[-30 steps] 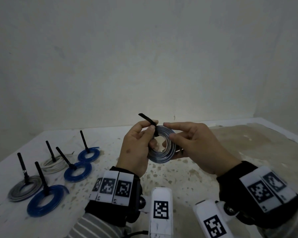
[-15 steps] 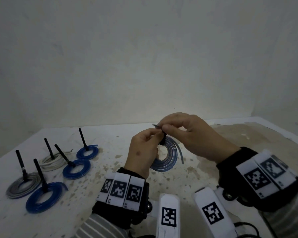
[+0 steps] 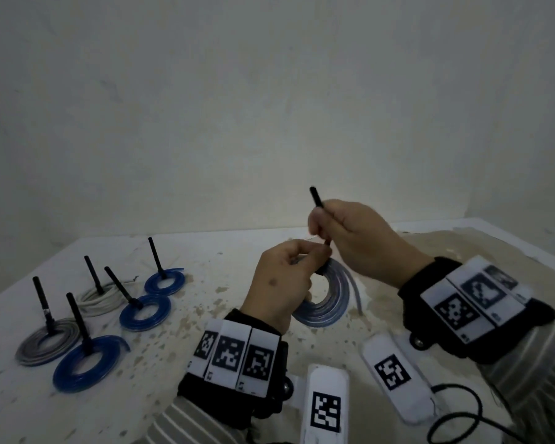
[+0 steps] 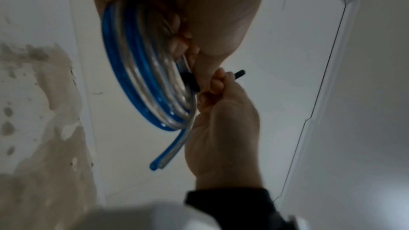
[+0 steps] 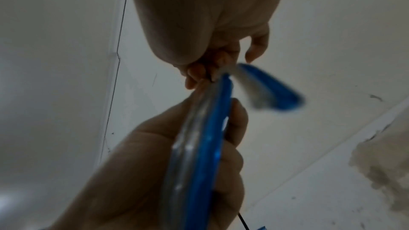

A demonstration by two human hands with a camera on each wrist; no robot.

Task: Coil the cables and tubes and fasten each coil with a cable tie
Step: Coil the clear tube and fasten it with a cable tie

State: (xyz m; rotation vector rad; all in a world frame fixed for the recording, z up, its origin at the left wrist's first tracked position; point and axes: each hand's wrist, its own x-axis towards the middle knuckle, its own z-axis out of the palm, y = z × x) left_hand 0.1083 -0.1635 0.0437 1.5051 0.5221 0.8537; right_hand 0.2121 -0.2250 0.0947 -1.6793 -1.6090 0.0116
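Head view: the right hand (image 3: 350, 238) pinches the black cable tie (image 3: 317, 200), its tail sticking up, while the left hand (image 3: 279, 286) grips the blue-and-clear tube coil (image 3: 330, 302) above the table (image 3: 205, 251). To the left lie five tied coils (image 3: 87, 360), so this looks like the last one, its tie apparently not yet tight.

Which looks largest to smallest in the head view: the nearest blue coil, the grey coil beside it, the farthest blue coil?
1. Nearest blue coil.
2. Grey coil, only slightly smaller.
3. Farthest blue coil.
Nearness to the camera may enlarge the first two, so true sizes stay unsure.
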